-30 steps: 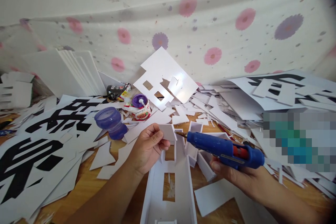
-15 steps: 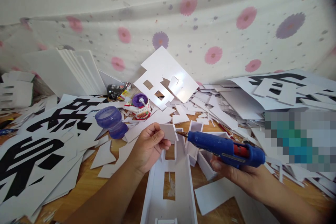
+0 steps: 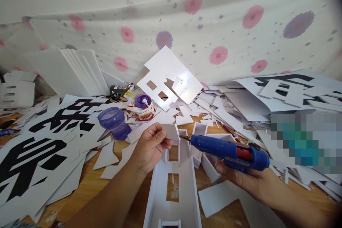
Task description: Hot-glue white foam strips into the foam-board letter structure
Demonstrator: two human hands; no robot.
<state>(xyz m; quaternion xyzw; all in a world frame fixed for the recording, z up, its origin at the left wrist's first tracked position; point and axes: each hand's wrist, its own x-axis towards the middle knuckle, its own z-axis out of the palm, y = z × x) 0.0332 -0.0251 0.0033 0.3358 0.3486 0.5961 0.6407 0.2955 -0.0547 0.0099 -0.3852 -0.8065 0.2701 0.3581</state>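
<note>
Between thumb and fingers, my left hand pinches a small white foam board piece above the far end of a walled white foam board letter. My right hand is wrapped round a blue glue gun, which points left. Its metal nozzle is at the right edge of the small piece; whether they touch I cannot tell. Rectangular openings in the letter show the wooden table below. Most of the right fingers are hidden under the gun.
A purple plastic cup and a paper food tub stand behind my left hand. Sheets with black characters lie at the left. A cut-out white board leans at the back, with white offcuts scattered before it.
The small foam board piece has turned slightly, and its right edge has shifted a little left. The glue gun stays nearly where it was, its nozzle still at that edge.
</note>
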